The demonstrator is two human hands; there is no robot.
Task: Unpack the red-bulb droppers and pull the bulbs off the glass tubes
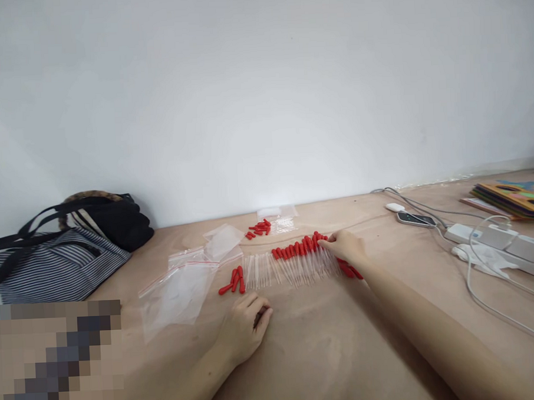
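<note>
Head view, sole entry.

Hands: one right hand (346, 246), centre right of the frame, fingertips together at the red bulbs of the row below (whether clamped on one, I cannot tell). One left hand (248, 324), lower centre, resting on the desk (326, 345), fingers loosely curled, thumb apart from them.

Principal items: one row of red-bulbed droppers (299, 248), centre of the frame, clear stems toward the bottom edge, bulbs crowded at the right end. Beside it on the left, a set of clear tubes (258, 271) without bulbs. Left of these, a few loose red bulbs (241, 278), just above the left hand. Further red bulbs (347, 270) beside the right wrist, partly covered. A small red heap (262, 228) above the row, near the wall (263, 106); touching or close to it, a clear packet (282, 224) of what look like more tubes.

Packaging: several clear plastic bags (178, 295), left of centre, overlapping, red lines along some edges.

Surroundings: striped bag (70, 261) and black bundle (126, 221), far left; dark device (415, 219), white case (395, 207), grey cables (420, 202), white power strip (490, 237) and crumpled white tissue (484, 261), right; stacked colourful boards (515, 200), right edge.
</note>
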